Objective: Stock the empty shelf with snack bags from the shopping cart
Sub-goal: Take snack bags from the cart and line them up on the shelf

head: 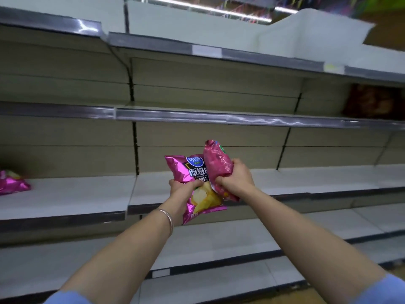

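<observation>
Rows of cream shelving fill the view, nearly all bare. Landmark: the middle shelf [285, 183], the white board at about hand height, with its dark front edge. Above it, two more boards with shiny price rails; below it, two lower steps of the same rack. No cart in view.

Far left on the middle shelf, at the frame edge, one pink bag [12, 183] already lying down. Far right and one level above the middle shelf, a brownish blurred pile [372, 102], too smeared to name.

In front of the middle shelf, over its front edge near the rack's upright seam, two pink snack bags held side by side and overlapping. Front bag [192, 176], label facing the camera, chips pictured low on it, gripped by the left hand [183, 190] with fingers curled round its lower half; thin bracelet [167, 218] on that wrist. Second bag [218, 165], turned edge-on and upright, clutched by the right hand [235, 177], fingers wrapped tight about its middle. Neither bag touching the board yet, as far as can be told.

Step in hand, by judgement: carrying a pair of bags to the middle shelf for placing. Next move likely calls for reaching forward past the front edge, standing each bag label outward, then letting go one at a time so neither topples.
</observation>
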`<state>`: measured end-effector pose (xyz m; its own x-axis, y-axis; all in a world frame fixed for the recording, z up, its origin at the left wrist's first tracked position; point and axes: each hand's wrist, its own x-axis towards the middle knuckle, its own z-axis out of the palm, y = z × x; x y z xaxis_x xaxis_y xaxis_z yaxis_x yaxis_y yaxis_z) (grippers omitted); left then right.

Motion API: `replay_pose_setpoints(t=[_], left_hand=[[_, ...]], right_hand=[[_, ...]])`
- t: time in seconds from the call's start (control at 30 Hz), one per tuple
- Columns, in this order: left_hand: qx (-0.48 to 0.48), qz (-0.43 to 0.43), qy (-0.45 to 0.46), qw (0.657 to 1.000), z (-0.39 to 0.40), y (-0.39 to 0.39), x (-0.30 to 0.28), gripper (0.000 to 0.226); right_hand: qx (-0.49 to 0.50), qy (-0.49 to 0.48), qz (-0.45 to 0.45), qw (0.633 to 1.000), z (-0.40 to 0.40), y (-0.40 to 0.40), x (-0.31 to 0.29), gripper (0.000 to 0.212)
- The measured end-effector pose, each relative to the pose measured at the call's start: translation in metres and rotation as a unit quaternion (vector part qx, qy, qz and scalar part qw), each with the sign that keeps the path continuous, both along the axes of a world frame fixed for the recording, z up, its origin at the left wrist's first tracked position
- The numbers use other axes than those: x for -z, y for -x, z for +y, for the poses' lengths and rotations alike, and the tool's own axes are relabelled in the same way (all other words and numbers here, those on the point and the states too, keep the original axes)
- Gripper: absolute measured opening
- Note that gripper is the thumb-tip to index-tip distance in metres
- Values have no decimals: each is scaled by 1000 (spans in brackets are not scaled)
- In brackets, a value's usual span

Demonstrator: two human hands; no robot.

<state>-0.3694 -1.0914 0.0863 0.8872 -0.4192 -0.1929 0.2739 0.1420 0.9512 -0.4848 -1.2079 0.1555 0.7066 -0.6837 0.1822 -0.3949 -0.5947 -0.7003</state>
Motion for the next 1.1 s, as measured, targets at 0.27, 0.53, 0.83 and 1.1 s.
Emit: replay_pose_setpoints(t=[0.27,0.53,0.83,1.1], left_hand=[[133,2,56,990,-75,41,-17,63],[309,-54,72,947,-183,63,-47,30],[375,-103,71,919,-301,103,-71,19],[385,-130,71,911,-403,157,-76,32]], right_hand=[[-103,17,-15,994,-55,79,-34,54],[22,29,20,999,-139,126,-64,112],[4,-93,-28,995,-220,177,-71,66],[59,-127,-55,989,-312,239,-76,58]])
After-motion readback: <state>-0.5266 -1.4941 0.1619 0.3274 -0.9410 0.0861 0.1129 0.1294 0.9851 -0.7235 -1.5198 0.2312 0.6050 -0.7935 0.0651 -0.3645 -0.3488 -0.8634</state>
